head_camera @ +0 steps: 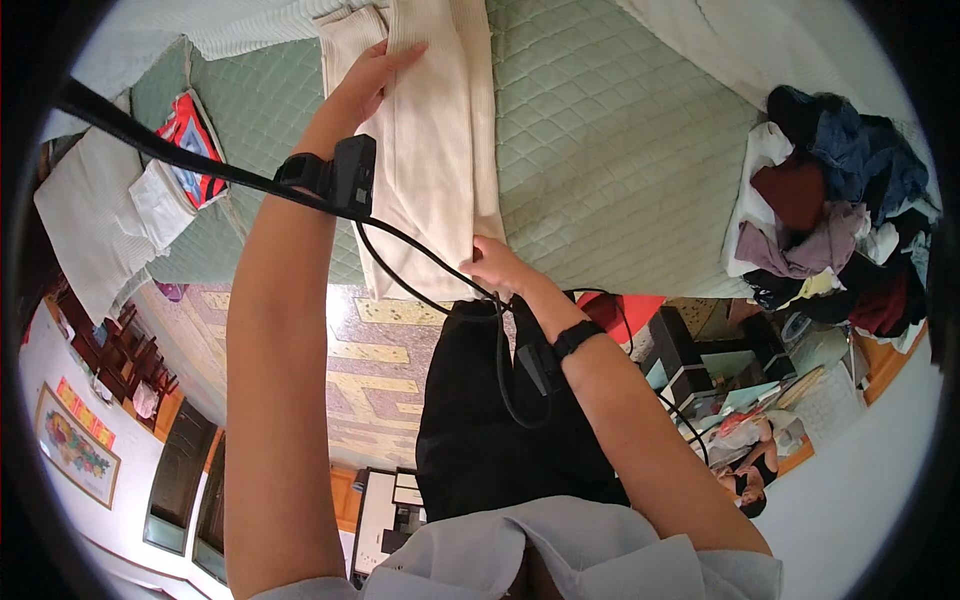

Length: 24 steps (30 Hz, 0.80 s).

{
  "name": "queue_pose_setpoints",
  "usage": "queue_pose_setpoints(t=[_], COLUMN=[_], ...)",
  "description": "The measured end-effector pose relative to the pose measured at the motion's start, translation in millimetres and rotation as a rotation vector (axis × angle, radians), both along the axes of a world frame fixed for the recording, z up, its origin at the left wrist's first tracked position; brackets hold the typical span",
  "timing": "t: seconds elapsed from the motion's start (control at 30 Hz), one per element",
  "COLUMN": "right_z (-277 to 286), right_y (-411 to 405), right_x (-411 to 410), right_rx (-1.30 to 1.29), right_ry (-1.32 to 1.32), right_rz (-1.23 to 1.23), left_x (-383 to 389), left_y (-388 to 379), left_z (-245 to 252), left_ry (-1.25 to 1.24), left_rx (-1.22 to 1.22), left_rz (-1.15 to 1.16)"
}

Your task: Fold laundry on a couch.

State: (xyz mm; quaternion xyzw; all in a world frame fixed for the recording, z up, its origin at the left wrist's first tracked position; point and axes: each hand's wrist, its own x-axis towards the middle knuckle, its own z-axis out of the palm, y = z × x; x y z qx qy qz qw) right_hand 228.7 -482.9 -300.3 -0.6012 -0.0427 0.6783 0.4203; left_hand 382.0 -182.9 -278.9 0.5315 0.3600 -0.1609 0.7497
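Observation:
A cream ribbed knit garment (431,150) lies lengthwise in folded layers on a green quilted bed cover (600,150). At its far left part, my left hand (379,75) has the thumb on top and the fingers tucked beneath a layer. My right hand (499,262) grips the garment's right edge near the end closest to me. That near end reaches the bed's front edge. Each wrist wears a black strap, and the left one carries a black device (354,176). Black cables (420,244) cross in front of the garment and partly cover it.
A pile of mixed clothes (832,202) sits on the bed's right end. Folded white cloth (161,202) and a red-and-blue printed item (191,150) lie on the left. Beyond the bed's right front corner stands dark furniture (682,352). Another person (754,472) appears at lower right.

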Motion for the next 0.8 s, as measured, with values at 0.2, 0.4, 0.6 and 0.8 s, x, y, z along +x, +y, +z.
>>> queue_pose_setpoints(t=[0.2, 0.4, 0.6, 0.8], right_z=[-26, -21, -40, -11], right_y=[-22, -13, -40, -52], right_x=[-25, -29, -39, -14], right_rx=[-0.050, -0.024, -0.021, -0.105], right_ry=[0.207, 0.148, 0.049, 0.048], right_rz=[0.074, 0.164, 0.135, 0.116], left_x=[1, -60, -160, -304], left_y=[-1, 1, -68, -125], left_z=[-29, -24, -18, 18], left_ry=[-0.014, 0.038, 0.059, 0.227], left_rx=[0.054, 0.259, 0.358, 0.679], left_rz=[-0.001, 0.064, 0.020, 0.317])
